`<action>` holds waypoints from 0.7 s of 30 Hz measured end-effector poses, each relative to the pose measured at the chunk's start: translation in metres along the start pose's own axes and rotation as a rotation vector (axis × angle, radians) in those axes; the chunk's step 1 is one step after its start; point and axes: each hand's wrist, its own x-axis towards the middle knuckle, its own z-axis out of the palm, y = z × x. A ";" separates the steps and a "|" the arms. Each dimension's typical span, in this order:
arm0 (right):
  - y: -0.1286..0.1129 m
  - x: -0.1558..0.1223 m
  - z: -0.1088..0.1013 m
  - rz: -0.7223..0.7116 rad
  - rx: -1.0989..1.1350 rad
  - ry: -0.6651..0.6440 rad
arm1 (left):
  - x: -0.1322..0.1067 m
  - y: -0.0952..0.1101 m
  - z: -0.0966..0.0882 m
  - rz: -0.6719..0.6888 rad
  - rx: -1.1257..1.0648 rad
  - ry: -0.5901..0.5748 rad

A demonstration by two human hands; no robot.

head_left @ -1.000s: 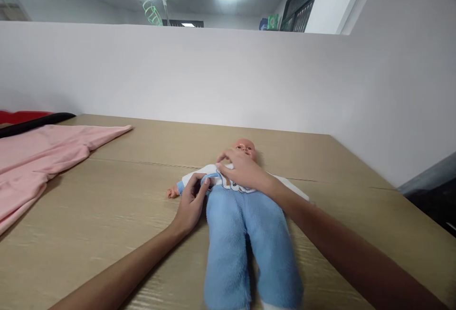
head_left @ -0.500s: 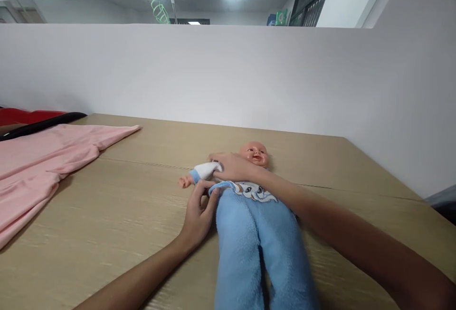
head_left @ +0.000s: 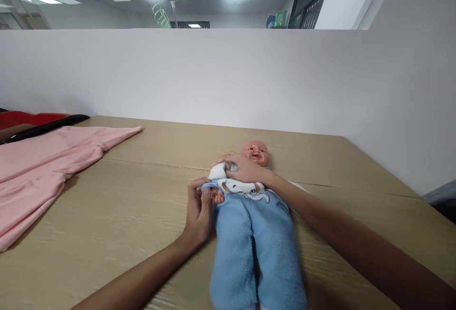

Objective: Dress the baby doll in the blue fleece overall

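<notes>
On the table lies a baby doll (head_left: 255, 152) on its back, head away from me, dressed in fuzzy blue overalls (head_left: 233, 243) with a white animal face on the chest. My left hand (head_left: 199, 208) pinches the blue trimmed edge of the overalls at the doll's side between thumb and fingers. Just below that edge, the doll's hand (head_left: 218, 197) shows against the overalls. My right hand (head_left: 245, 167) reaches across the chest and grips the doll's white sleeve (head_left: 217, 171) near the shoulder. My right forearm partly covers the doll's other side.
A pink garment (head_left: 71, 151) is spread on the left of the wooden table (head_left: 142, 224). Behind it lie a red item (head_left: 32, 119) and a black strip (head_left: 53, 127). A white wall (head_left: 213, 77) borders the table's far side, and a grey object (head_left: 443, 201) sits at the right edge.
The doll's arm, stretched out to the left before, is now bent in, with its hand at the overalls' edge. My right hand has shifted slightly right with the sleeve; my left still pinches the edge.
</notes>
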 end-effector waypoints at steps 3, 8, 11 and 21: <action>-0.016 -0.019 -0.004 0.076 -0.014 0.049 | 0.005 0.000 0.001 -0.209 -0.079 0.026; -0.042 -0.042 -0.010 0.127 -0.077 0.036 | 0.019 -0.012 0.003 -0.578 -0.413 0.018; -0.043 -0.046 -0.003 0.187 -0.112 0.116 | 0.032 -0.024 0.004 -0.689 -0.463 -0.009; -0.014 -0.055 0.008 0.218 0.214 0.189 | 0.064 -0.048 0.000 -0.704 -0.393 -0.206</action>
